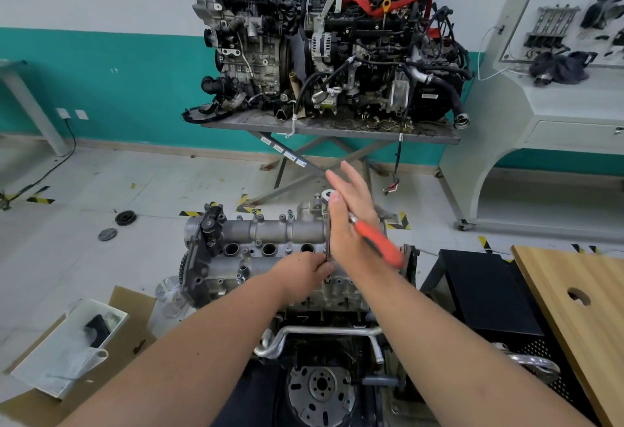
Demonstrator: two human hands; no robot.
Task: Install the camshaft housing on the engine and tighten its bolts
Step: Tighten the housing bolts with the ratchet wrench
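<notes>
The grey camshaft housing [270, 240] lies on top of the engine [317, 352] in front of me, with bolts standing along its far edge. A ratchet wrench stands upright on a long extension bar [327, 230], its head [328, 196] at the top and its orange handle [380, 240] pointing right and toward me. My left hand [304, 267] pinches the bottom of the extension bar at the housing's right end. My right hand [351, 213] has its fingers straight, the palm against the ratchet's handle near the head.
Two complete engines [324, 44] sit on a scissor lift table [331, 129] ahead. A cardboard box with plastic bags [67, 352] lies at the lower left. A black cabinet [486, 291] and a wooden board [580, 305] stand to the right. A training bench [553, 102] is at the far right.
</notes>
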